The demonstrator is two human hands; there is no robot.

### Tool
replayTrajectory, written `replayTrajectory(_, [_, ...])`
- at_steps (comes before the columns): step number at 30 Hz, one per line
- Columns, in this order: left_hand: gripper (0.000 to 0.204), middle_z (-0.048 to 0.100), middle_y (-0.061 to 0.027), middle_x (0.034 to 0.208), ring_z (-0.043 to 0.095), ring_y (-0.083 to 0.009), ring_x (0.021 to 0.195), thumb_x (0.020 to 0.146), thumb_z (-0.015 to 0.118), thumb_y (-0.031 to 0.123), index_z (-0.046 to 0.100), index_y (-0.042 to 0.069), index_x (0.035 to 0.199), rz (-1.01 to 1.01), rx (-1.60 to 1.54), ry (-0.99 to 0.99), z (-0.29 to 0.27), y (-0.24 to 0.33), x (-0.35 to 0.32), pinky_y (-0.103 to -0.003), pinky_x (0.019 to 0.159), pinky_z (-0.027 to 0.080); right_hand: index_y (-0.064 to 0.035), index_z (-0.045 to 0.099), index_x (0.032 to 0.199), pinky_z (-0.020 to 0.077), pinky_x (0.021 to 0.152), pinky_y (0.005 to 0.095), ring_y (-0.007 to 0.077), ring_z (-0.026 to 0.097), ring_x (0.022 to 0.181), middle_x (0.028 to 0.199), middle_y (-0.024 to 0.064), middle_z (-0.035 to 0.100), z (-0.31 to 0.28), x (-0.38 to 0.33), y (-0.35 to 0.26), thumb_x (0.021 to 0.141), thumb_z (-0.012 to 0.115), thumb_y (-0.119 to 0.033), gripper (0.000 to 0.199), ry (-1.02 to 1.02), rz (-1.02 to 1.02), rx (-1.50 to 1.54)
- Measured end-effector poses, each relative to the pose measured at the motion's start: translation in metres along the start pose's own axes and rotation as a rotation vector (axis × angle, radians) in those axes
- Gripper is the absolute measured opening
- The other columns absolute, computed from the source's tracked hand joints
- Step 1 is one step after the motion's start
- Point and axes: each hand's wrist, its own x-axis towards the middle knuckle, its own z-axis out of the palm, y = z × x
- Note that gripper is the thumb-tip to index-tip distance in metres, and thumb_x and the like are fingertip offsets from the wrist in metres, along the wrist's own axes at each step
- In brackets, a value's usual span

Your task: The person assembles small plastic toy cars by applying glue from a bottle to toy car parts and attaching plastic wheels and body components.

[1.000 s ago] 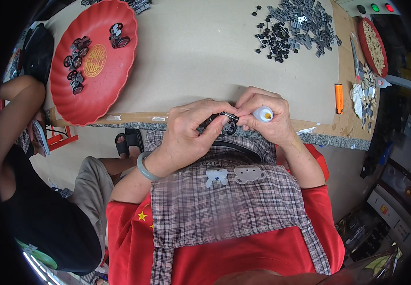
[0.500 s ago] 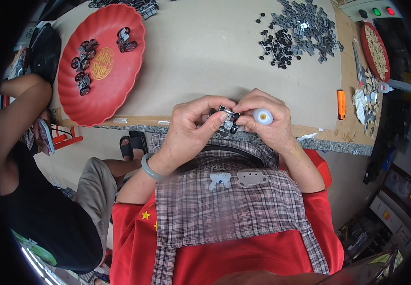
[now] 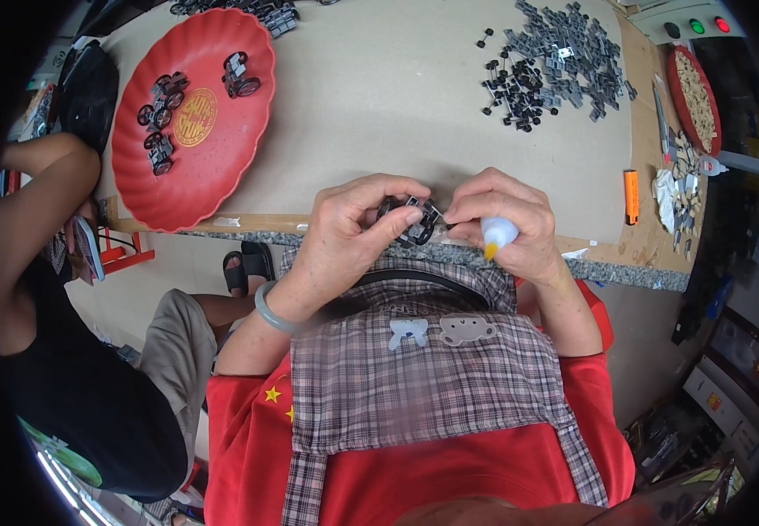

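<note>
My left hand (image 3: 344, 230) pinches a small dark toy chassis with black wheels (image 3: 415, 223) between thumb and fingers, just over the table's near edge. Close by on its right, my right hand (image 3: 524, 210) is closed round a small whitish squeeze bottle (image 3: 499, 231), whose yellow tip points down toward me. The thumb and forefinger of that hand are pinched together beside the chassis. Something thin and shiny shows at those fingertips, too small to name.
A red scalloped plate (image 3: 239, 167) at the left holds several wheeled chassis. Black wheel pairs (image 3: 520, 96) and grey plastic parts (image 3: 581, 61) lie heaped at the far right. An orange lighter-like object (image 3: 631, 197) lies near the right edge. Another person (image 3: 90, 368) sits at my left.
My right hand has drawn slightly right, away from the chassis, and the bottle has tilted so its yellow tip points down toward me. The chassis has turned in my left hand.
</note>
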Motion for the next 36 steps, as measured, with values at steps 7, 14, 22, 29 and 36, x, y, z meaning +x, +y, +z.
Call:
replayTrajectory(7, [0.017, 0.065, -0.0055, 0.09, 0.057, -0.008, 0.076, 0.092, 0.063, 0.01, 0.066, -0.001, 0.104, 0.015, -0.361, 0.009, 0.013, -0.012, 0.004, -0.022, 0.067, 0.046, -0.0048, 0.069, 0.085, 0.0525, 0.052, 0.0265, 0.0152, 0.065, 0.066, 0.082, 0.0066, 0.063, 0.012, -0.002, 0.002, 0.068, 0.081, -0.006, 0.02, 0.142, -0.06, -0.149])
replayTrajectory(14, [0.019, 0.066, -0.004, 0.089, 0.058, -0.008, 0.08, 0.092, 0.064, 0.014, 0.066, -0.002, 0.101, -0.014, -0.205, -0.014, 0.01, -0.015, 0.005, -0.022, 0.074, 0.048, -0.004, 0.069, 0.086, 0.0533, 0.054, 0.0254, 0.0156, 0.066, 0.067, 0.081, 0.0069, 0.064, 0.019, -0.001, -0.008, 0.07, 0.079, -0.005, 0.019, 0.078, -0.054, -0.249])
replayTrajectory(22, [0.015, 0.066, -0.0061, 0.087, 0.062, -0.0114, 0.079, 0.091, 0.064, 0.011, 0.065, -0.003, 0.098, -0.083, -0.438, -0.234, 0.002, -0.011, 0.007, -0.025, 0.073, 0.05, -0.0063, 0.072, 0.093, 0.0569, 0.065, 0.0281, 0.0169, 0.068, 0.079, 0.092, 0.0069, 0.067, -0.006, 0.006, -0.009, 0.072, 0.076, -0.003, 0.021, -0.01, 0.138, 0.072])
replayTrajectory(29, [0.015, 0.066, -0.0063, 0.089, 0.062, -0.0108, 0.083, 0.09, 0.065, 0.01, 0.065, -0.003, 0.099, -0.133, -0.379, -0.305, 0.001, -0.008, 0.009, -0.024, 0.074, 0.051, -0.01, 0.073, 0.096, 0.056, 0.062, 0.0279, 0.0175, 0.069, 0.079, 0.09, 0.0049, 0.069, -0.014, 0.016, -0.007, 0.071, 0.074, -0.001, 0.027, -0.192, 0.002, -0.009])
replayTrajectory(36, [0.016, 0.066, -0.0071, 0.084, 0.061, -0.0121, 0.073, 0.092, 0.062, 0.013, 0.066, -0.002, 0.095, -0.147, -0.549, -0.395, 0.002, -0.009, 0.009, -0.025, 0.067, 0.05, -0.0112, 0.073, 0.095, 0.0551, 0.068, 0.0289, 0.016, 0.067, 0.079, 0.087, 0.0022, 0.068, -0.018, 0.019, -0.002, 0.071, 0.076, -0.007, 0.025, -0.312, 0.107, 0.089])
